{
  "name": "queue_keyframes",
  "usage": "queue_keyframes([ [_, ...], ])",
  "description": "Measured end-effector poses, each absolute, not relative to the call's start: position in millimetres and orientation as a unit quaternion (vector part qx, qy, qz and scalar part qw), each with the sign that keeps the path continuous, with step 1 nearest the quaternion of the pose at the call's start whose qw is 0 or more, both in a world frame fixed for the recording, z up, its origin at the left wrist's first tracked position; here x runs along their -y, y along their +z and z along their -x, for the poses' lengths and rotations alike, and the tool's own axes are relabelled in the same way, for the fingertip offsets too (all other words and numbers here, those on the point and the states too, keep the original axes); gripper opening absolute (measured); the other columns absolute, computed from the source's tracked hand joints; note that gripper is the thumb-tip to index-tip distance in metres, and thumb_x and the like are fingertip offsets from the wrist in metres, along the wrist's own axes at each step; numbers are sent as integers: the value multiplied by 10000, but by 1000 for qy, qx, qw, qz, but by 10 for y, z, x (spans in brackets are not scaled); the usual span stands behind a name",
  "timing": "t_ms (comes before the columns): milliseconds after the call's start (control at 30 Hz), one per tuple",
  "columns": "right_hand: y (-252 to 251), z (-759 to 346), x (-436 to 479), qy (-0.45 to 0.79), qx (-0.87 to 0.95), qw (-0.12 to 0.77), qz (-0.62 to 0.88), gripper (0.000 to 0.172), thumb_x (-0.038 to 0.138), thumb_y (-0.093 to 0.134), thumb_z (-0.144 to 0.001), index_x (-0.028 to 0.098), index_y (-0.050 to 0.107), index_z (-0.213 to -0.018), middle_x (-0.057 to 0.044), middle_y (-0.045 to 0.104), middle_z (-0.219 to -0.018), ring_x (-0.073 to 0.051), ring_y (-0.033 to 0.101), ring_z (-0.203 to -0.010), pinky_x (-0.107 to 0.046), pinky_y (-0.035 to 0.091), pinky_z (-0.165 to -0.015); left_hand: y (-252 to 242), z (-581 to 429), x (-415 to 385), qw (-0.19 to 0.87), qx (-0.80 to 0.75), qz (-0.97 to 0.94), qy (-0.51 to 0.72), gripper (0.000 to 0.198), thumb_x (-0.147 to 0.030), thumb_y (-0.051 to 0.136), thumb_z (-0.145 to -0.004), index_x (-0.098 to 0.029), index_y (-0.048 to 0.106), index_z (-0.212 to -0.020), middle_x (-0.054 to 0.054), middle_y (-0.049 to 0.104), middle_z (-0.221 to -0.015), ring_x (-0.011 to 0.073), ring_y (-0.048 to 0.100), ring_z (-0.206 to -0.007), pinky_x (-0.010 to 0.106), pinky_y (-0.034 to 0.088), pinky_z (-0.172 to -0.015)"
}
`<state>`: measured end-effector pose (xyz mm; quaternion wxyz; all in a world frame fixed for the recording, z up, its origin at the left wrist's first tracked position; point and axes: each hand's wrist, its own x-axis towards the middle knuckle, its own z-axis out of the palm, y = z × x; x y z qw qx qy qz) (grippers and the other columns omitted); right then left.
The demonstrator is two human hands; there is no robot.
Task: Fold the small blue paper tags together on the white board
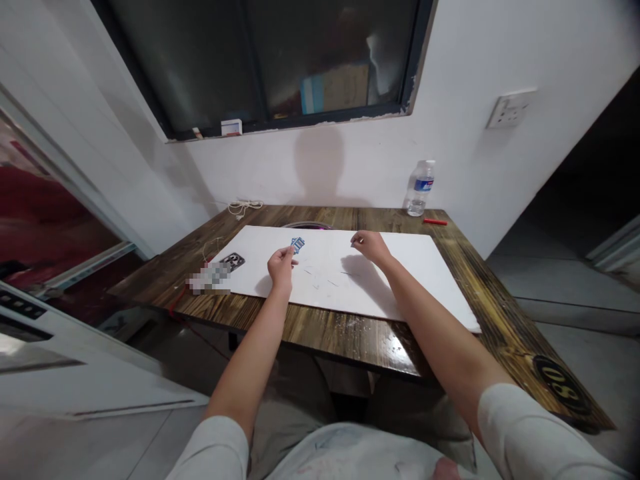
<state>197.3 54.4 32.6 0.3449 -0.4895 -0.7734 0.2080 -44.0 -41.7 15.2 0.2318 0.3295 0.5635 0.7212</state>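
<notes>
My left hand (281, 265) is closed in a pinch on a small blue-and-white patterned piece (299, 245), card-like and with an uneven outline; its exact kind is too small to tell. My right hand (371, 247) is raised over the right half of the white board (420, 267), its thumb and fingers pinched together. A tiny greyish bit shows at those fingertips, too small to name. Thin dark slivers or marks (332, 283) are scattered on the board between the two hands.
The board lies on a dark wooden table (320, 327). Near its left end is a phone (233, 261), partly blurred out. At the back stand a water bottle (421, 190) and a red stick-shaped item (435, 222); a white cord (245, 207) lies back left.
</notes>
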Motion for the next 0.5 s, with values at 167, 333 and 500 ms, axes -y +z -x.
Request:
queue_keyframes([
  [167,551,-1808,-443,523,604,484,356,113,251,676,-692,174,660,-773,-9,659,-707,-120,598,-647,-284,495,-724,163,408,420,249,-571,-336,707,266,-398,733,-683,-158,684,-786,18,692,-729,86,582,-493,194,358,-471],
  [333,724,-1658,-259,629,538,504,245,339,387,830,-571,196,617,-753,27,618,-677,-101,570,-639,-281,481,-716,167,389,418,274,-563,-347,699,281,-410,755,-656,-165,679,-769,13,684,-708,90,587,-496,192,343,-462],
  [500,611,-1419,-109,637,545,479,259,439,476,874,-487,177,603,-660,47,554,-544,-83,479,-538,-259,425,-605,173,369,432,297,-539,-379,691,338,-456,789,-623,-168,678,-762,8,672,-668,96,595,-494,194,351,-463],
])
